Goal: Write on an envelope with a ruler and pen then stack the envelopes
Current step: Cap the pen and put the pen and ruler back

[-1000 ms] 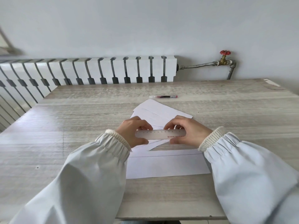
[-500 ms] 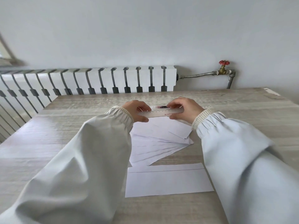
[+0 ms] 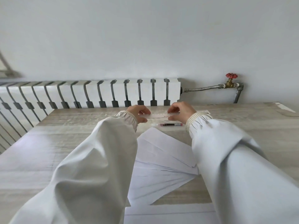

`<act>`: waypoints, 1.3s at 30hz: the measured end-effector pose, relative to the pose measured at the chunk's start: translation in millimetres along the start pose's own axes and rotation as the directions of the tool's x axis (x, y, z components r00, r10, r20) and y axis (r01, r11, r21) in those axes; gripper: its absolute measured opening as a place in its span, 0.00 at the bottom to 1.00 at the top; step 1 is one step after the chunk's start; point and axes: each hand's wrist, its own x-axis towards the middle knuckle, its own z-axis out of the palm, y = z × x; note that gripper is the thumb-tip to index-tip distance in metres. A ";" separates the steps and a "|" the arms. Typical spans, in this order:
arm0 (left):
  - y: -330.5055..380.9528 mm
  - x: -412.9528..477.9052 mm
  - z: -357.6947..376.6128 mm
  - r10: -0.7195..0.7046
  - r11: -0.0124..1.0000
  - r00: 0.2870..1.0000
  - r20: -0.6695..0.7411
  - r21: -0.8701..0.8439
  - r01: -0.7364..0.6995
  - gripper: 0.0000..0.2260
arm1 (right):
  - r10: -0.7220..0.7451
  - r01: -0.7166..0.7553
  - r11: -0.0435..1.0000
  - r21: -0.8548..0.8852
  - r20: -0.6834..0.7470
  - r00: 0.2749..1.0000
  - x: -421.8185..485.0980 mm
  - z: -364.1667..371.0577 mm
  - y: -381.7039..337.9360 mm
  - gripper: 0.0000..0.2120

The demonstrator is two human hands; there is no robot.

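Both arms stretch far across the wooden table [image 3: 68, 143]. My left hand [image 3: 139, 113] and my right hand [image 3: 182, 111] pinch a clear ruler [image 3: 160, 115] between them near the table's far edge; its right end [image 3: 205, 112] pokes out past my right wrist. Just in front of the ruler lies a red-and-black pen [image 3: 169, 124]. A fanned pile of white envelopes [image 3: 161, 160] lies between my sleeves. One separate white envelope [image 3: 169, 214] lies closest to me, partly hidden by my sleeves.
A white radiator [image 3: 97, 92] runs along the wall behind the table. To its right a metal pipe carries a red valve [image 3: 231, 75]. The table's far right corner [image 3: 281, 107] shows a chipped white patch.
Both hands have carried the ruler away from the near envelope, over the pile and beyond the pen, to the far edge of the table. The camera has tilted upward.
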 end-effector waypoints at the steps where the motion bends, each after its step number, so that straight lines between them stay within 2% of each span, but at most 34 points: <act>1: -1.4 5.3 2.5 0.001 1.000 1.000 0.016 0.010 -0.001 0.15 | 0.004 -0.004 1.000 0.000 0.008 1.000 3.8 1.3 3.3 0.11; 4: -5.3 21.7 11.1 -0.013 0.999 0.999 0.035 0.042 0.012 0.15 | 0.016 -0.016 1.000 -0.003 0.032 0.999 15.9 5.5 13.0 0.09; 12: -26.0 56.4 33.4 -0.013 0.997 0.998 -0.054 0.073 0.017 0.13 | 0.082 -0.082 0.996 -0.031 -0.008 0.997 42.6 24.9 35.6 0.08; 20: -45.4 71.9 44.5 -0.039 0.981 0.997 0.061 0.194 0.027 0.10 | 0.128 -0.126 0.990 -0.057 0.034 0.991 58.7 42.3 46.7 0.06; 30: -53.5 78.8 48.5 -0.046 0.991 0.993 0.113 0.131 0.031 0.10 | 0.156 -0.148 0.983 -0.107 0.064 0.986 66.7 52.8 51.7 0.07; 39: -51.6 75.9 47.8 -0.055 0.980 0.989 0.134 0.199 0.027 0.11 | 0.175 -0.157 0.974 -0.166 0.100 0.980 66.3 53.2 51.4 0.09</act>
